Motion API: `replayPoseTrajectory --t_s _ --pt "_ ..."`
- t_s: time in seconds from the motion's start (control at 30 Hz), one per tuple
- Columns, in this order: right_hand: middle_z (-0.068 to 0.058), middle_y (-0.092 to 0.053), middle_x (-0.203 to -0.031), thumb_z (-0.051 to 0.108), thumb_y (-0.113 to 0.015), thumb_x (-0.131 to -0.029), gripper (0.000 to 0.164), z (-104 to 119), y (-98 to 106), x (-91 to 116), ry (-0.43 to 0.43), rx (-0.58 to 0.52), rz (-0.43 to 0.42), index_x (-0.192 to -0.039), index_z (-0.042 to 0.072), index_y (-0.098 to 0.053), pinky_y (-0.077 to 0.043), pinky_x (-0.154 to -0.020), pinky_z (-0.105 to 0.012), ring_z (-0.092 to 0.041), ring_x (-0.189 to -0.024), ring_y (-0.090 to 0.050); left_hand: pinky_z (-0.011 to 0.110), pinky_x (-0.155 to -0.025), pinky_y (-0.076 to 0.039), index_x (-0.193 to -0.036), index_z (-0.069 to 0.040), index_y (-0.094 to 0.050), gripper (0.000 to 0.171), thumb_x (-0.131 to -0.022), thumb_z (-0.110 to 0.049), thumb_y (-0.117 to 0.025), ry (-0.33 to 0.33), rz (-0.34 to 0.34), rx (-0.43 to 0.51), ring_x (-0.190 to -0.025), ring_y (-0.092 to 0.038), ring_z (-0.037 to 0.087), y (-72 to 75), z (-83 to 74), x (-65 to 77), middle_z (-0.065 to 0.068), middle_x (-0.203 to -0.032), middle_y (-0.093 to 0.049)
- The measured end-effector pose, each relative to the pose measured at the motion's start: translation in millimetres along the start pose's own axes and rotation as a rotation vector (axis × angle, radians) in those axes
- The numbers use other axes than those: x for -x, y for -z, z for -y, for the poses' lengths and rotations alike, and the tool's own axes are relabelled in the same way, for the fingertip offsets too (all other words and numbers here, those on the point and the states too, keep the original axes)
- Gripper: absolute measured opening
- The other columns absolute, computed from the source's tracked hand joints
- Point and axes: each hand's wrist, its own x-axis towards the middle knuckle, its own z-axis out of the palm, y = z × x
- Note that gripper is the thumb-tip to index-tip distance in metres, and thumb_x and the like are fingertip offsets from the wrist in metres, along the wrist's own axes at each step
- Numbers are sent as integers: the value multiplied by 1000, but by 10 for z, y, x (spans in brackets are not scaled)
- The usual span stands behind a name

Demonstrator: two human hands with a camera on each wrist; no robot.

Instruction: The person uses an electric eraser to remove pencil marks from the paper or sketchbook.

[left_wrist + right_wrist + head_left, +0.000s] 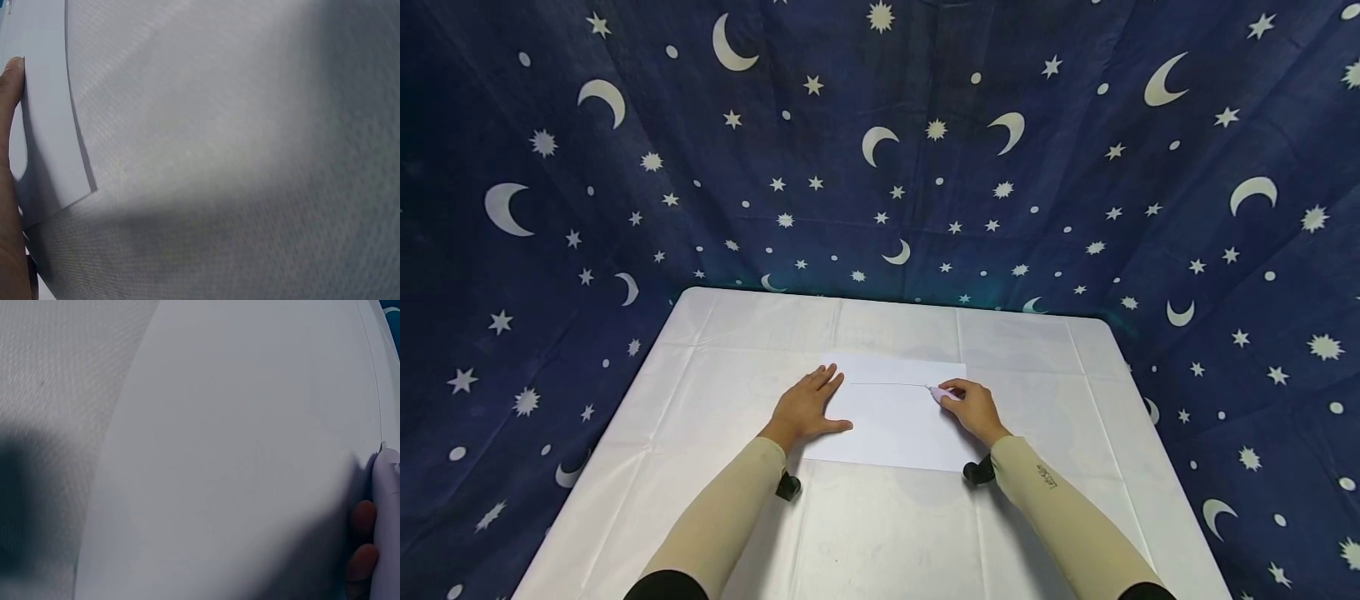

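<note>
A white sheet of paper (880, 433) lies on the table. Spread over its left edge, my left hand (805, 408) presses it down with the thumb pointing inward; that thumb (12, 81) also shows on the paper in the left wrist view. My right hand (976, 410) pinches a lilac utility knife (942, 394) near the sheet's right side. In the right wrist view the knife (387, 525) has a thick body and a short pointed tip at the paper. A thin straight line (887, 384) runs across the upper part of the sheet, ending at this tip.
A white cloth (880, 525) covers the table under the paper. Dark blue curtains (835, 150) with moons and stars hang behind and on both sides. Dark wrist cameras (977, 472) sit below each wrist.
</note>
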Motion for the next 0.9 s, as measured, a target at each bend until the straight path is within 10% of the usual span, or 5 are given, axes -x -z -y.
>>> replayPoseTrajectory --t_s 0.9 --pt "-4 -60 -84 18 -69 -78 19 -23 31 14 -16 24 -14 -97 13 -70 -43 -74 -37 -21 -81 -54 34 -108 -13 -144 -22 -21 101 -66 -82 -39 10 7 -10 -135 -10 17 -12 -1 8 -2 -149 -13"
